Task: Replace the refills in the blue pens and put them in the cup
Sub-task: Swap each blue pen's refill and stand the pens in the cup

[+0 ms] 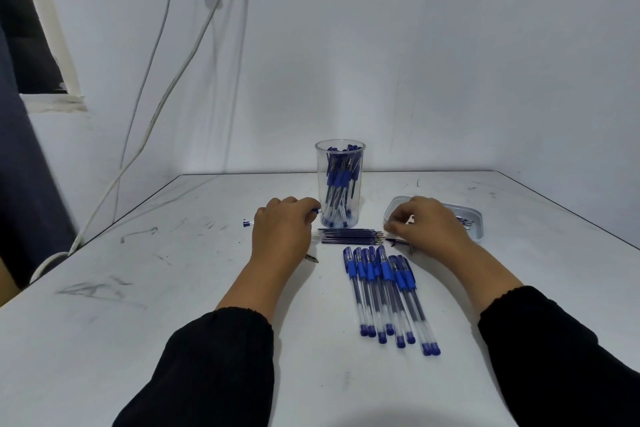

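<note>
Upright, clear cup [340, 184] holds blue pens [337, 180].

We have the cup [340, 184] standing toward the back of the table [173, 288], at its middle, with pens upright inside it. Right of the cup sits a shallow tray [472, 224]. Just in front of the cup lies a bundle of refills [349, 236], running left to right. Nearer to us, a row of pens [384, 295] lies side by side, pointing away. The left hand [282, 230] is left of the refills, the right hand [427, 227] between refills and tray.
</note>
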Demonstrator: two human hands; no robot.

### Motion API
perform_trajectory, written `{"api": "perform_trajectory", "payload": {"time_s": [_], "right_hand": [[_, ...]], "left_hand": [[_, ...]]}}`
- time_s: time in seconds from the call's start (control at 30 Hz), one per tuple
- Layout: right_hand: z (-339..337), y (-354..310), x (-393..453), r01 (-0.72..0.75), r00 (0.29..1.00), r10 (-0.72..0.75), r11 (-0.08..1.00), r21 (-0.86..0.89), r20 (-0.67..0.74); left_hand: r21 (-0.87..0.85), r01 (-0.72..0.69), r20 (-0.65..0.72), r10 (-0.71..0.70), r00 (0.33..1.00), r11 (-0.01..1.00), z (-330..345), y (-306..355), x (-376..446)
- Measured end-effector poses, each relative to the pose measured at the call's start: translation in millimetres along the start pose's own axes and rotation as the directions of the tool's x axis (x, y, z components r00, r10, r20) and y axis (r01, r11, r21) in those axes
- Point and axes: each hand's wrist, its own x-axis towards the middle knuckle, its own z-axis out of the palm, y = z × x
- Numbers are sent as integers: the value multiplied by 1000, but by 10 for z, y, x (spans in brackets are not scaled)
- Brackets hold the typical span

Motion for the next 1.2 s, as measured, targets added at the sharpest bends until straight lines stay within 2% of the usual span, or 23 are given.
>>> {"api": "perform_trajectory", "payload": {"time_s": [0.07, 0.17, 0.3, 0.4, 0.53, 1.03, 1.2], "right_hand": [[-44, 97, 25, -79, 996, 81, 996, 46, -37], [-119, 294, 60, -205, 977, 205, 979, 8, -57], [-163, 528, 95, -345, 938, 346, 936, -74, -6], [-152, 599, 121, -380, 922, 386, 917, -122, 22], [-125, 612, 160, -391, 916, 399, 910, -136, 37], [-127, 602, 131, -334, 937, 346, 929, -156, 51], [-183, 492, 105, -266, 964, 266, 964, -15, 2]], "left_hand": [[-8, -16, -3, 16, 1000, 1000, 16, 12, -9], [-24, -36, -5, 36, 999, 999, 35, 34, -23], [-41, -75, 3, 75, 997, 996, 66, 107, -43], [-65, -110, 4, 110, 994, 992, 89, 175, -70], [-74, -144, 4, 144, 990, 987, 94, 223, -96], [-95, -133, 17, 136, 991, 987, 129, 205, -94], [-143, -110, 10, 112, 994, 984, 99, 209, -96]]}}
